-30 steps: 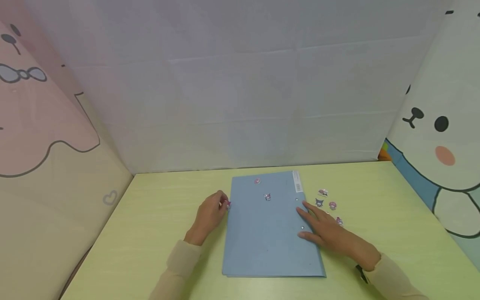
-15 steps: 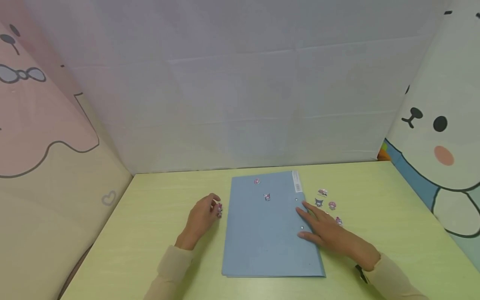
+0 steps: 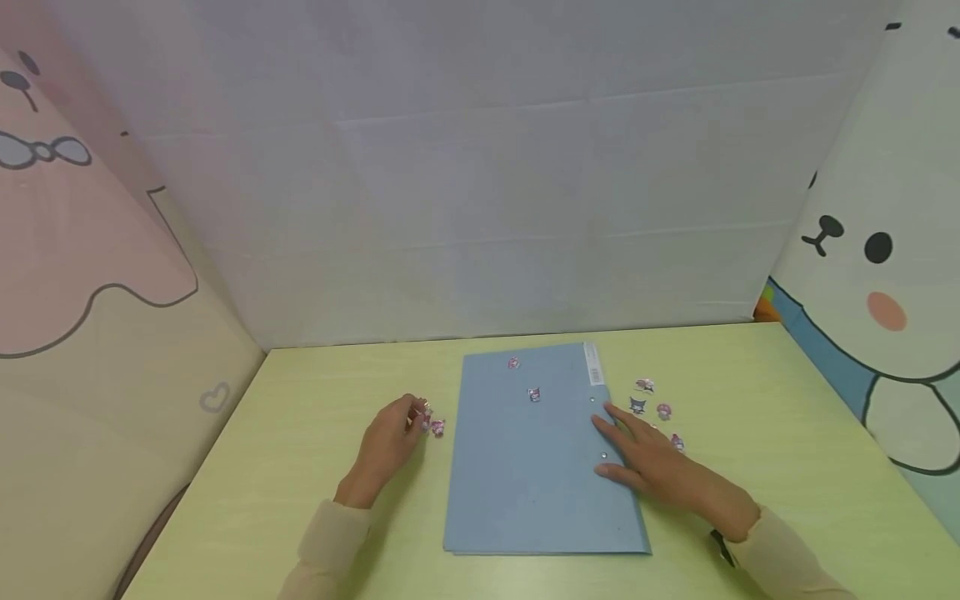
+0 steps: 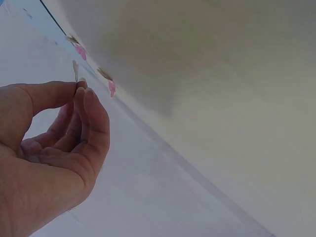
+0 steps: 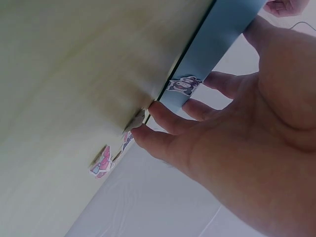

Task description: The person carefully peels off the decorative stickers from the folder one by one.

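A blue folder (image 3: 536, 475) lies on the table, with two small cartoon stickers (image 3: 534, 394) on its upper part. Left of it, my left hand (image 3: 387, 442) pinches a thin cut-out sticker (image 4: 75, 71) edge-on between thumb and fingertips. Close by that hand, a pink-and-white sticker (image 3: 438, 427) lies on the table; two pink ones show past the fingers in the left wrist view. My right hand (image 3: 656, 467) rests across the folder's right edge with fingers spread. Stickers (image 5: 102, 163) lie beside its fingertips in the right wrist view.
Several loose cartoon stickers (image 3: 637, 405) lie on the table right of the folder. A white barcode label (image 3: 593, 364) and two round snaps (image 3: 603, 456) line the folder's right side. A white cloth wall (image 3: 480, 208) closes off the table's back edge.
My left hand has moved left and slightly toward me, away from the folder's left edge. More of the stickers near its fingertips now shows. The right hand has stayed in place.
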